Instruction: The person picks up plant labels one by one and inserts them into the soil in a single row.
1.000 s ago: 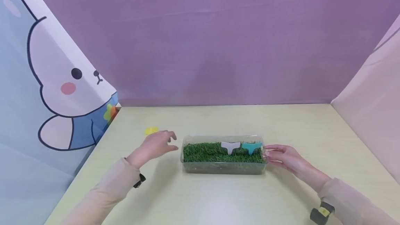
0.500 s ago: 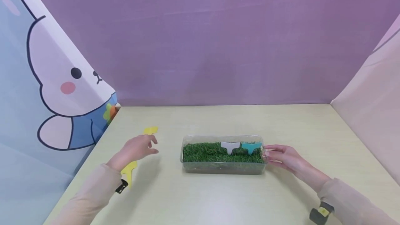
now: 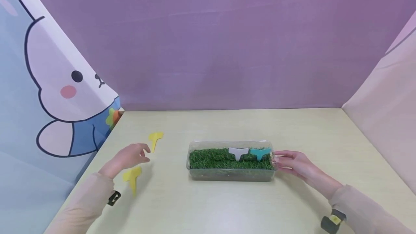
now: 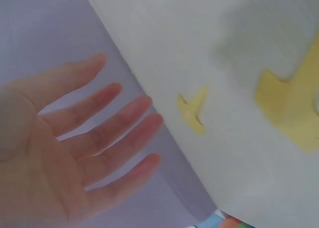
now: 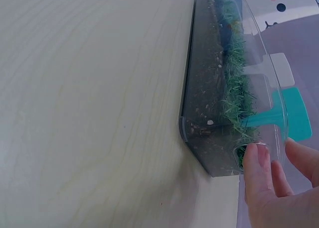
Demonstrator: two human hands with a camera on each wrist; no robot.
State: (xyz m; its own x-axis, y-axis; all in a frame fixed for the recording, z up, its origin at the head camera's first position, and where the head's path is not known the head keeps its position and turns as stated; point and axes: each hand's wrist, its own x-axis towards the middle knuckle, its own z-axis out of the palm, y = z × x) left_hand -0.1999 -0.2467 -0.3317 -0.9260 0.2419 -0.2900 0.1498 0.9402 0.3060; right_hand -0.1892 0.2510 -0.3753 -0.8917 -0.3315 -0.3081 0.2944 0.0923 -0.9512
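Note:
My left hand [image 3: 130,155] hovers over the table's left side, fingers loosely spread and holding nothing; its palm and fingers show in the left wrist view. Just in front of and below it lie two yellow T-shaped plant labels, one farther back [image 3: 155,139] and one nearer [image 3: 132,178]. My right hand [image 3: 294,162] touches the right end of a clear plastic planter box [image 3: 232,175], its fingers [image 5: 256,171] mostly straight against the end wall and rim. In the box's green grass [image 3: 208,159] stand a white plant label [image 3: 238,153] and a teal plant label [image 3: 260,153].
The pale wooden table [image 3: 227,205] carries the box near its middle. A purple cloth [image 3: 227,42] hangs behind the table. Cloths also hang at both sides, the left one [image 3: 53,82] printed with a cartoon rabbit. Dark soil shows through the box wall in the right wrist view.
My left hand has moved left, away from the box, uncovering both yellow labels on the table. The right hand stays at the box's end, and the planted labels stand as before.

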